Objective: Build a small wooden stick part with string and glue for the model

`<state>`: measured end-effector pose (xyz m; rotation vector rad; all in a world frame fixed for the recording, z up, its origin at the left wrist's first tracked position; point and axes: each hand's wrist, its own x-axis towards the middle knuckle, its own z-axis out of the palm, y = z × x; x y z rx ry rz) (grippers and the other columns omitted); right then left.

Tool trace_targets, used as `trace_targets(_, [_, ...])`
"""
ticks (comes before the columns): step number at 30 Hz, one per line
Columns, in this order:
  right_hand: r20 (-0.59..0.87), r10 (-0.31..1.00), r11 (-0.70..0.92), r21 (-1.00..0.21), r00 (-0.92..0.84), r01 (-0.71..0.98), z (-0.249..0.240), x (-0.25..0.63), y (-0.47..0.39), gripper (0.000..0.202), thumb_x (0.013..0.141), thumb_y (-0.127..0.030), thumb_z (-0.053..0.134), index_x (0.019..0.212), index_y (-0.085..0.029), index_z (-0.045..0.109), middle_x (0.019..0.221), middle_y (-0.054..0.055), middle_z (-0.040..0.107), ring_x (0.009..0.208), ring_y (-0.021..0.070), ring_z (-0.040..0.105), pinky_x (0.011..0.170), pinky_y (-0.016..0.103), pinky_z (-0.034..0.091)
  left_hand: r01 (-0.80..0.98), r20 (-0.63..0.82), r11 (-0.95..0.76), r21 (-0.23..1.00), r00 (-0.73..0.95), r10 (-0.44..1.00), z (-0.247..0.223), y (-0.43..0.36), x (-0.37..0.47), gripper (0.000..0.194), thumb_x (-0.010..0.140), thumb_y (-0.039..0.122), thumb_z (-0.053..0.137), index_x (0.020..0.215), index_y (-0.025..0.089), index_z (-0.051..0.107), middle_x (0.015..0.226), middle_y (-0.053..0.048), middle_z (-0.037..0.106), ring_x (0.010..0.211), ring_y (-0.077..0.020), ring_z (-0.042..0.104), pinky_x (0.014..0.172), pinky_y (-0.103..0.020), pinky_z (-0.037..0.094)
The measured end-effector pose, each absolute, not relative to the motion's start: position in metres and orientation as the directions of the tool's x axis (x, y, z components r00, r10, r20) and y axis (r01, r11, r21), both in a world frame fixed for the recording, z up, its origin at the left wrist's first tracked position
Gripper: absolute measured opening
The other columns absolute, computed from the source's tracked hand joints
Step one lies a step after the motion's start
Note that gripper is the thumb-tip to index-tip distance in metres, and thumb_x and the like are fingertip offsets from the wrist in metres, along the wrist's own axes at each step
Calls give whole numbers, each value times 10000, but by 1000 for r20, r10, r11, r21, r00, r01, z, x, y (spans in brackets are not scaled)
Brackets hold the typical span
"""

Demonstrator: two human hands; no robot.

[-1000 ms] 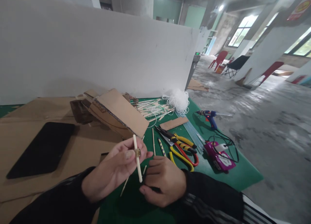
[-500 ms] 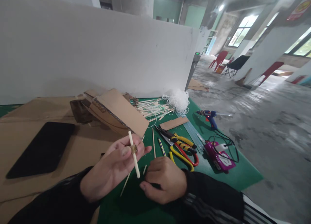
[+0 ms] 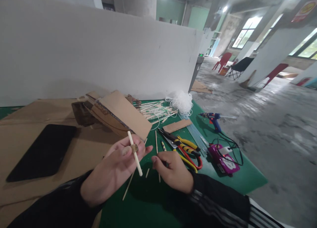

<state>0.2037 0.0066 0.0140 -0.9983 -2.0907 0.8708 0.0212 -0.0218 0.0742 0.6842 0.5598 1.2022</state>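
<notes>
My left hand (image 3: 119,165) pinches a short pale wooden stick (image 3: 137,161) with a small brown piece (image 3: 135,148) around its middle. The stick slants, its lower end free of the fingers. To the right, my right hand (image 3: 172,168) is closed with curled fingers, low over the green table. A thin wooden stick (image 3: 156,140) passes behind its thumb, and the lower end shows below. Whatever those fingers hold, if anything, is hidden. A short stick piece (image 3: 147,173) and a longer thin stick (image 3: 127,190) lie between and below the hands.
Pliers (image 3: 184,145) lie beyond my right hand, near a purple power strip (image 3: 224,158) and a blue glue gun (image 3: 213,119). Farther back are loose sticks (image 3: 158,111), white string (image 3: 182,104) and a cardboard structure (image 3: 123,112). A black tablet-like slab (image 3: 44,152) rests at left.
My right hand has risen away from me and slightly right, its thumb now over the thin stick. My left hand has shifted slightly left with its stick.
</notes>
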Motion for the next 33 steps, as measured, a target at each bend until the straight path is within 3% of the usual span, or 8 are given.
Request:
trace_targets(3, [181,868,361,-870,-462,337,17,204,9,421,952,-331,444,598,-151,584,497,-27,471,478,84,419,495,219,296,-663,-26,173,729,226,974,75,-21,22,122,776,253,716,787,165,633,765,4,504,835,-127,528,1125,-366,349])
trace_targets(7, [63,901,148,-974,-429,169,16,204,14,407,941,-371,459,632,-145,598,499,-24,493,463,86,431,474,211,324,-667,-23,164,727,216,976,76,-19,22,136,765,251,724,799,167,622,758,-5,524,848,-144,540,1098,-352,383])
trace_targets(12, [-26,918,-42,-999,-396,-32,14,204,22,313,905,-357,502,693,-150,600,478,-42,485,408,77,408,421,199,317,-665,-14,154,730,211,977,73,-18,21,117,781,247,706,802,169,622,761,-5,518,837,-144,537,1090,-362,396])
trace_targets(17, [-85,925,-202,-935,-369,-291,9,204,27,139,861,-290,551,865,-164,609,573,-49,530,395,76,440,388,193,354,-668,-5,150,729,214,977,73,-19,22,103,785,234,697,802,166,622,771,-2,511,834,-137,533,1102,-366,379])
trace_targets(21, [-122,932,-273,-858,-342,-436,9,202,29,194,826,-257,587,1005,-189,555,736,-34,591,417,88,490,392,218,406,-670,-18,155,726,207,978,75,-19,24,125,765,241,716,778,161,621,756,1,508,812,-133,534,1115,-371,361])
trace_targets(28, [-78,913,-324,-735,-401,-596,14,204,34,525,912,-570,384,1313,-237,444,935,57,660,541,157,557,453,280,451,-659,-32,164,734,209,977,74,-21,22,134,753,247,732,762,156,634,749,7,508,757,-120,530,1131,-389,346])
trace_targets(30, [-63,903,-331,-732,-425,-596,11,205,36,581,907,-619,338,1257,-200,539,923,81,673,575,169,568,481,287,454,-657,-46,174,734,207,977,72,-21,21,137,751,250,738,771,156,641,760,5,517,760,-119,532,1141,-403,335])
trace_targets(33, [-70,893,-339,-754,-445,-562,6,205,37,557,914,-564,358,1002,-134,700,871,109,682,622,168,570,506,271,446,-658,-33,166,734,209,977,70,-20,22,154,745,265,748,775,155,645,765,4,526,764,-118,535,1149,-413,329])
